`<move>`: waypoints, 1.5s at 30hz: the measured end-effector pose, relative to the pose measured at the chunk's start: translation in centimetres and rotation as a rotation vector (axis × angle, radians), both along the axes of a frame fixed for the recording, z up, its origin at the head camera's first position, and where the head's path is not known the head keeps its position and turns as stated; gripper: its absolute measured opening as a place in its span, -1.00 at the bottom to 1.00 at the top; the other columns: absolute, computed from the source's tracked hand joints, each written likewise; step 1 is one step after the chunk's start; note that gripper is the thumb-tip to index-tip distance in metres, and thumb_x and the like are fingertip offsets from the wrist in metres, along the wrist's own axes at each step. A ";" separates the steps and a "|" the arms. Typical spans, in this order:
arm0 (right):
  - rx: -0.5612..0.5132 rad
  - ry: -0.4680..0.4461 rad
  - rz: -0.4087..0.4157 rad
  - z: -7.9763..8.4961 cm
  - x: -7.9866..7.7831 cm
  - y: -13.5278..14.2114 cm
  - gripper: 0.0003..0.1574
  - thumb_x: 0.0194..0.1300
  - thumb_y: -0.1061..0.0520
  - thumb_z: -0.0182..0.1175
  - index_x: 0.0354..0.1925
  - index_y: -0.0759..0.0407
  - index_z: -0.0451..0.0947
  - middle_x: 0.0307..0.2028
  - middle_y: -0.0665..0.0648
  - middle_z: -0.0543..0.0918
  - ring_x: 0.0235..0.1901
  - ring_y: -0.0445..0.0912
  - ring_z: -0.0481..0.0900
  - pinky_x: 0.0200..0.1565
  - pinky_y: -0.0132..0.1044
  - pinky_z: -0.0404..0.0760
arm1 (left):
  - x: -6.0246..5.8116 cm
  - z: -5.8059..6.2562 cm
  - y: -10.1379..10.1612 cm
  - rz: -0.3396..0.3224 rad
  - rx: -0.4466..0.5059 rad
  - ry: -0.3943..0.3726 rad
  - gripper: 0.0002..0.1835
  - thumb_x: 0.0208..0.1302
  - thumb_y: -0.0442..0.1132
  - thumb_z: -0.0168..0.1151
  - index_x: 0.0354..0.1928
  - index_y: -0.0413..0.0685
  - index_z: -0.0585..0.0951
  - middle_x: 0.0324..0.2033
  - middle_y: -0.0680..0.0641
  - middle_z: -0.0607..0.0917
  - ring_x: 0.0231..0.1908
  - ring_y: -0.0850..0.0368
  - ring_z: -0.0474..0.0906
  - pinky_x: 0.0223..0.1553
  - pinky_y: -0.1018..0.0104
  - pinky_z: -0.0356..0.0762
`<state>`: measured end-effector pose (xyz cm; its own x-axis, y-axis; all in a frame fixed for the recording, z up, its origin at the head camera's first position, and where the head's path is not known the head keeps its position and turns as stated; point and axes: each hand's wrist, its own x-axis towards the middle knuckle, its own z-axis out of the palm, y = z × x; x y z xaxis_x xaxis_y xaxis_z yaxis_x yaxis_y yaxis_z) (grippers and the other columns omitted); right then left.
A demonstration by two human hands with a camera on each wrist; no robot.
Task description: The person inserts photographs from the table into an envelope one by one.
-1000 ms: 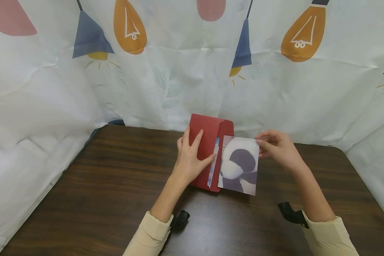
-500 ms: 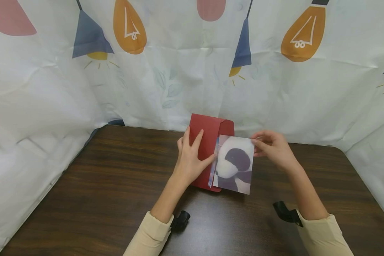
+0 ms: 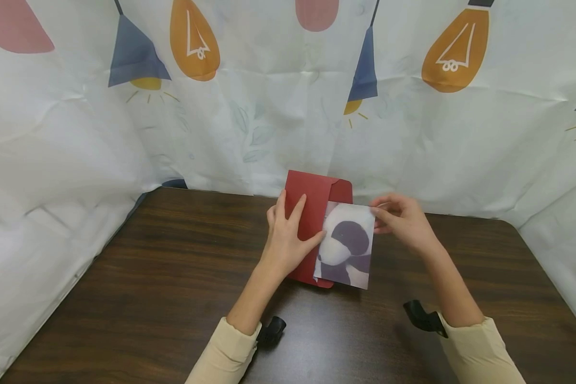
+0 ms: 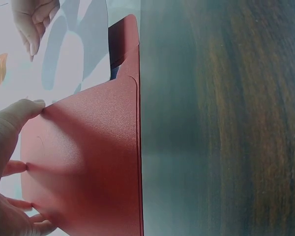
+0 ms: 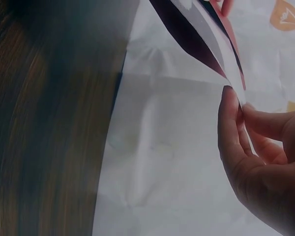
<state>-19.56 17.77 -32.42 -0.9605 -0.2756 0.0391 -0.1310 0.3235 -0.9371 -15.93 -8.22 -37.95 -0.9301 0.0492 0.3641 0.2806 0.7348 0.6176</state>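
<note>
A red envelope (image 3: 308,186) lies near the far edge of the table, its flap out on the right side. My left hand (image 3: 285,237) presses on it with spread fingers, the thumb tip at the opening edge. My right hand (image 3: 405,221) pinches the upper right corner of a square photo (image 3: 338,253) of a black and white soft toy. The photo's left edge is right at the envelope's mouth and covers most of the flap. From the right wrist, the photo (image 5: 231,59) appears nearly edge-on, bowed slightly, between thumb and fingers.
The dark wooden table (image 3: 173,277) stretches out on both sides. A white curtain (image 3: 278,122) printed with lamps and bulbs hangs close behind the envelope. Black wrist mounts (image 3: 271,330) stick out from the cream sleeves (image 3: 225,349).
My right hand has moved left with the photo, up to the envelope's mouth. A bluish paper seen inside the envelope is now almost covered. The left hand has stayed nearly still.
</note>
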 end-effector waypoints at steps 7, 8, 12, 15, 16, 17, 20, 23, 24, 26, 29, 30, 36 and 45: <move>0.015 0.010 -0.006 0.1 0.0 -0.2 -0.66 0.55 0.30 0.19 0.15 0.55 0.50 -0.23 0.13 0.70 -0.35 -0.19 0.71 -0.20 -0.25 0.81 | 0.0 0.1 0.1 -0.003 0.003 0.007 -0.08 0.23 -0.06 0.56 0.58 -0.10 0.36 0.62 -0.34 0.05 0.45 -0.33 0.12 0.21 -0.15 0.65; 0.015 0.010 -0.008 0.1 0.0 -0.2 -0.66 0.55 0.30 0.19 0.15 0.55 0.50 -0.23 0.13 0.70 -0.35 -0.19 0.71 -0.20 -0.25 0.81 | 0.0 0.1 0.1 -0.002 0.003 0.006 -0.08 0.22 -0.06 0.56 0.58 -0.10 0.36 0.62 -0.34 0.05 0.45 -0.33 0.12 0.22 -0.15 0.64; 0.015 0.014 -0.011 0.2 0.0 -0.4 -0.66 0.54 0.31 0.19 0.14 0.56 0.50 -0.23 0.13 0.70 -0.36 -0.20 0.71 -0.18 -0.22 0.82 | -0.1 0.0 0.1 -0.001 0.005 0.003 -0.07 0.22 -0.05 0.55 0.58 -0.09 0.35 0.62 -0.33 0.04 0.46 -0.32 0.11 0.22 -0.15 0.64; 0.012 0.018 -0.010 0.1 0.0 -0.6 -0.66 0.54 0.32 0.19 0.13 0.57 0.50 -0.23 0.14 0.70 -0.36 -0.20 0.71 -0.18 -0.20 0.82 | -0.1 0.0 0.1 -0.003 0.007 0.004 -0.07 0.23 -0.05 0.55 0.58 -0.09 0.35 0.62 -0.33 0.04 0.46 -0.32 0.11 0.23 -0.16 0.64; 0.012 0.021 -0.010 0.0 0.0 -0.6 -0.67 0.54 0.32 0.19 0.13 0.57 0.50 -0.24 0.14 0.70 -0.36 -0.20 0.71 -0.18 -0.18 0.82 | -0.1 0.0 0.1 -0.004 0.009 0.005 -0.07 0.23 -0.05 0.55 0.58 -0.09 0.35 0.62 -0.33 0.04 0.46 -0.33 0.11 0.22 -0.16 0.64; 0.011 0.022 -0.008 0.0 0.0 -0.7 -0.67 0.54 0.33 0.19 0.13 0.57 0.51 -0.24 0.14 0.70 -0.36 -0.20 0.71 -0.18 -0.17 0.82 | -0.1 0.0 0.1 -0.005 0.011 0.006 -0.07 0.23 -0.05 0.55 0.58 -0.09 0.35 0.62 -0.33 0.04 0.46 -0.33 0.10 0.22 -0.16 0.64; 0.012 0.030 -0.009 -0.1 -0.1 -0.9 -0.68 0.53 0.34 0.19 0.12 0.57 0.51 -0.25 0.16 0.70 -0.37 -0.20 0.70 -0.19 -0.18 0.82 | -0.1 0.0 0.1 -0.007 0.012 0.011 -0.08 0.23 -0.05 0.55 0.58 -0.10 0.35 0.62 -0.33 0.04 0.46 -0.33 0.10 0.22 -0.16 0.64; 0.013 0.033 -0.014 -0.2 -0.1 -1.1 -0.68 0.53 0.34 0.19 0.12 0.57 0.51 -0.24 0.17 0.70 -0.38 -0.20 0.70 -0.20 -0.17 0.82 | -0.1 -0.1 0.2 -0.009 0.011 0.016 -0.07 0.23 -0.06 0.56 0.58 -0.10 0.35 0.62 -0.34 0.04 0.45 -0.33 0.11 0.22 -0.17 0.64; 0.013 0.033 -0.017 -0.2 0.0 -1.2 -0.68 0.53 0.34 0.19 0.12 0.57 0.52 -0.24 0.17 0.70 -0.38 -0.21 0.70 -0.20 -0.18 0.82 | -0.1 -0.1 0.2 -0.010 0.010 0.015 -0.07 0.23 -0.06 0.56 0.58 -0.10 0.35 0.62 -0.34 0.04 0.45 -0.33 0.11 0.22 -0.17 0.64; 0.005 0.032 -0.020 -0.3 0.0 -1.3 -0.68 0.53 0.34 0.19 0.12 0.58 0.51 -0.24 0.16 0.70 -0.38 -0.20 0.69 -0.21 -0.19 0.82 | -0.1 -0.1 0.2 -0.011 0.010 0.014 -0.07 0.23 -0.06 0.56 0.58 -0.11 0.35 0.62 -0.34 0.04 0.45 -0.33 0.11 0.22 -0.16 0.64; -0.003 0.029 -0.024 -0.4 0.0 -1.4 -0.69 0.53 0.35 0.18 0.11 0.59 0.51 -0.25 0.16 0.71 -0.39 -0.20 0.69 -0.22 -0.22 0.82 | 0.0 -0.1 0.2 -0.013 0.010 0.007 -0.07 0.24 -0.05 0.55 0.58 -0.10 0.34 0.62 -0.34 0.03 0.46 -0.33 0.10 0.22 -0.16 0.63; -0.004 0.027 -0.026 -0.4 -0.1 -1.5 -0.69 0.53 0.35 0.19 0.11 0.58 0.51 -0.25 0.16 0.71 -0.39 -0.19 0.69 -0.23 -0.24 0.81 | 0.0 -0.1 0.1 -0.013 0.008 0.006 -0.08 0.24 -0.05 0.55 0.58 -0.10 0.34 0.62 -0.34 0.03 0.46 -0.33 0.10 0.22 -0.15 0.64; -0.007 0.015 -0.038 -0.6 -0.1 -1.9 -0.69 0.53 0.34 0.19 0.11 0.57 0.52 -0.21 0.21 0.72 -0.38 -0.15 0.70 -0.24 -0.29 0.80 | 0.1 0.0 0.1 -0.014 0.005 0.005 -0.07 0.24 -0.04 0.55 0.59 -0.10 0.34 0.62 -0.34 0.03 0.46 -0.32 0.10 0.22 -0.15 0.64; -0.021 0.020 -0.050 -1.0 0.0 -2.0 -0.69 0.51 0.34 0.21 0.10 0.57 0.53 -0.25 0.16 0.71 -0.37 -0.06 0.73 -0.24 -0.27 0.81 | 0.1 0.0 0.2 -0.012 -0.003 0.008 -0.06 0.24 -0.04 0.56 0.59 -0.09 0.33 0.62 -0.33 0.03 0.47 -0.33 0.10 0.23 -0.15 0.64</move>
